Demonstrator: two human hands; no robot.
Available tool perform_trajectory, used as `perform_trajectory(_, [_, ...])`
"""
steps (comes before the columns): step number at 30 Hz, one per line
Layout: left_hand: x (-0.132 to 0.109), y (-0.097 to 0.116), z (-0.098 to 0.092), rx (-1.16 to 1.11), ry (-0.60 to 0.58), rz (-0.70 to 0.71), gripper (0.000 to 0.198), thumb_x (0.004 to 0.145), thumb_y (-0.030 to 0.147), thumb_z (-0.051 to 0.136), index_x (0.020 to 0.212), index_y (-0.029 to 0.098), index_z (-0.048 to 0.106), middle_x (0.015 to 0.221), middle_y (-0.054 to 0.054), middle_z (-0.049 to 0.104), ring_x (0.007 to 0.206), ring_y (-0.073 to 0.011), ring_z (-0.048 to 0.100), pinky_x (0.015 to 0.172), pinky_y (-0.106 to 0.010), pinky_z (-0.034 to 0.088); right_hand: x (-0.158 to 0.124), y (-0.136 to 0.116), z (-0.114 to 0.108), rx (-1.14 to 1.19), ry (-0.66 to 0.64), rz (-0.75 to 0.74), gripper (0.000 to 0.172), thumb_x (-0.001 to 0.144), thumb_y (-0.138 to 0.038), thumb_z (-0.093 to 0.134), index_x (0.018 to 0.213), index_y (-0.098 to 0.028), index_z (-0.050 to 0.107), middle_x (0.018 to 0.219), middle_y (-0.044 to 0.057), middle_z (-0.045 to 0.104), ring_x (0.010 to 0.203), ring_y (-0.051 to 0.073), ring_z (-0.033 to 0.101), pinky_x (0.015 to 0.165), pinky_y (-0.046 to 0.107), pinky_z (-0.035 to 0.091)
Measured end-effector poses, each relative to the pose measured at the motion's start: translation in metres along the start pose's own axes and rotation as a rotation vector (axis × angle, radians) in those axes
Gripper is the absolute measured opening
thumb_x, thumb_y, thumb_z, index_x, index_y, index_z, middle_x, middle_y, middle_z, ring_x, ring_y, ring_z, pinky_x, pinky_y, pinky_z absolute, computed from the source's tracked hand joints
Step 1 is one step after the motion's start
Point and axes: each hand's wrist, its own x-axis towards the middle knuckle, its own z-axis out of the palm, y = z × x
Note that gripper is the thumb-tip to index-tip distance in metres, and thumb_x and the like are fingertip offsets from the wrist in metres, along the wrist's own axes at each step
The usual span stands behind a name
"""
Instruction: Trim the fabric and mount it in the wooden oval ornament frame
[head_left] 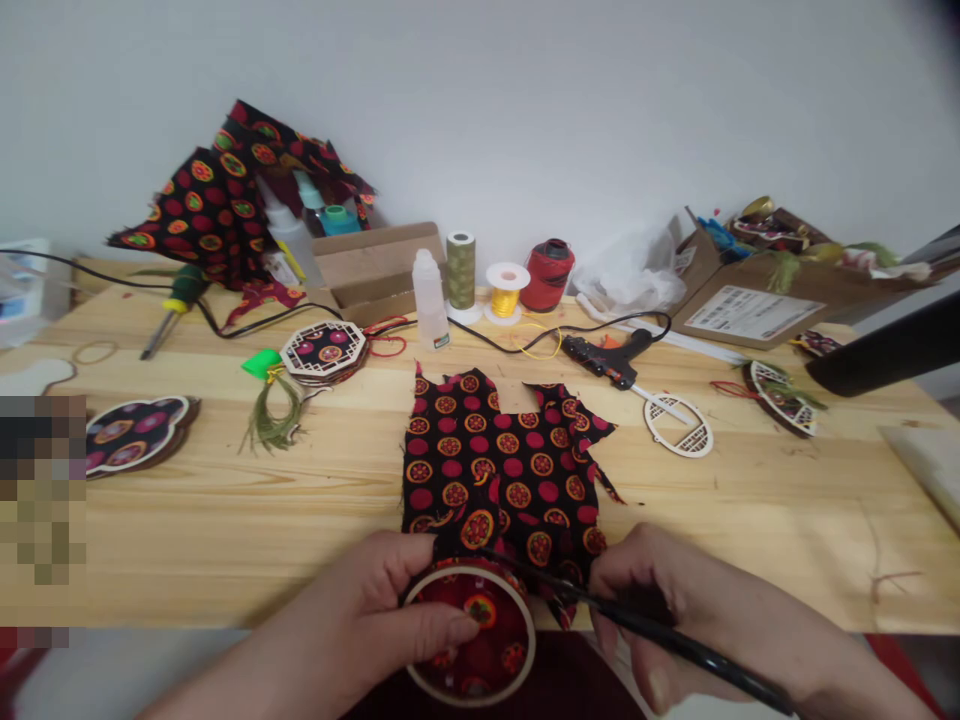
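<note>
A piece of black cloth with red and orange dots [499, 455] lies on the wooden table's [225, 520] front middle and hangs over the edge. My left hand [379, 610] is closed on a round wooden frame covered with the same cloth [472, 632], thumb pressed on its face, just below the table edge. My right hand [675, 610] is closed on black-handled scissors [637, 625]; their blades reach left to the cloth at the frame's upper rim.
A black glue gun [607, 360] and a white oval frame [679, 425] lie right of the cloth. Thread spools [506, 290], a glue bottle [430, 298], cardboard boxes [757, 290], patterned discs [324, 350] and more cloth [217, 200] stand behind.
</note>
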Motion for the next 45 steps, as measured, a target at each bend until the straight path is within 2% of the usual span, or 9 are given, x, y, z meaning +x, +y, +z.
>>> perform_trajectory(6, [0.002,0.0,0.001,0.008,-0.001,0.007,0.025,0.083,0.022,0.065,0.106,0.026,0.073,0.088,0.004,0.076,0.086,-0.0181,0.066,0.078,-0.027,0.048,0.0,0.01,-0.002,-0.171,-0.001,-0.05,0.049,0.07,-0.061,0.065,0.079,-0.013,0.057,0.064,-0.003,0.047,0.055,0.008,0.037,0.047,0.018,0.031])
perform_trajectory(12, [0.002,0.001,0.003,0.056,0.003,-0.001,0.025,0.082,0.022,0.064,0.105,0.025,0.073,0.087,0.003,0.076,0.086,-0.019,0.066,0.077,-0.027,0.048,-0.002,-0.002,-0.007,-0.165,-0.092,-0.095,0.059,0.064,-0.07,0.064,0.079,-0.013,0.056,0.068,-0.001,0.05,0.058,0.009,0.041,0.05,0.02,0.034])
perform_trajectory(18, [0.004,0.002,0.004,0.038,0.003,-0.023,0.023,0.083,0.021,0.063,0.103,0.026,0.074,0.085,0.004,0.077,0.082,-0.0167,0.066,0.074,-0.024,0.048,0.0,-0.006,-0.006,-0.214,-0.07,-0.08,0.047,0.075,-0.06,0.061,0.079,-0.013,0.056,0.067,-0.002,0.046,0.058,0.008,0.038,0.049,0.018,0.032])
perform_trajectory(22, [0.004,0.001,0.003,0.015,-0.002,-0.026,0.023,0.083,0.021,0.063,0.103,0.026,0.074,0.085,0.004,0.077,0.081,-0.0164,0.066,0.074,-0.024,0.048,0.001,-0.008,-0.005,-0.183,-0.087,-0.081,0.042,0.071,-0.054,0.066,0.074,-0.013,0.055,0.064,-0.004,0.041,0.057,0.007,0.035,0.047,0.017,0.031])
perform_trajectory(26, [0.003,0.001,0.005,0.023,-0.004,-0.038,0.023,0.083,0.022,0.064,0.103,0.026,0.074,0.086,0.004,0.077,0.083,-0.0171,0.066,0.075,-0.025,0.048,0.002,-0.011,-0.005,-0.124,-0.083,-0.009,0.041,0.064,-0.049,0.075,0.067,-0.014,0.054,0.061,-0.004,0.046,0.055,0.007,0.036,0.043,0.016,0.027])
perform_trajectory(28, [0.003,0.002,0.006,0.039,0.006,-0.043,0.022,0.082,0.023,0.064,0.101,0.026,0.074,0.085,0.004,0.077,0.082,-0.0172,0.066,0.074,-0.024,0.048,0.002,-0.012,-0.004,-0.086,-0.067,0.031,0.037,0.065,-0.045,0.075,0.066,-0.013,0.057,0.059,-0.005,0.048,0.054,0.006,0.037,0.043,0.016,0.026])
perform_trajectory(31, [0.002,0.002,0.006,0.059,0.011,-0.054,0.022,0.082,0.024,0.064,0.101,0.024,0.075,0.085,0.003,0.077,0.083,-0.0185,0.066,0.075,-0.026,0.048,0.001,-0.011,-0.003,-0.063,-0.039,0.06,0.029,0.068,-0.039,0.072,0.064,-0.013,0.059,0.054,-0.007,0.042,0.05,0.005,0.033,0.042,0.015,0.026])
perform_trajectory(40, [0.003,0.0,0.004,0.047,0.003,-0.062,0.021,0.082,0.024,0.064,0.1,0.024,0.074,0.086,0.003,0.077,0.081,-0.0177,0.066,0.074,-0.026,0.048,-0.002,-0.017,-0.004,-0.168,0.016,0.038,0.024,0.071,-0.036,0.068,0.064,-0.013,0.066,0.052,-0.006,0.046,0.046,0.005,0.032,0.042,0.016,0.027])
perform_trajectory(45, [0.003,0.005,0.005,0.12,-0.027,-0.041,0.024,0.083,0.021,0.063,0.104,0.028,0.074,0.089,0.006,0.077,0.087,-0.018,0.066,0.076,-0.024,0.047,-0.005,-0.022,-0.007,-0.279,0.058,0.03,0.022,0.071,-0.034,0.07,0.062,-0.014,0.066,0.05,-0.008,0.036,0.046,0.005,0.028,0.044,0.016,0.028])
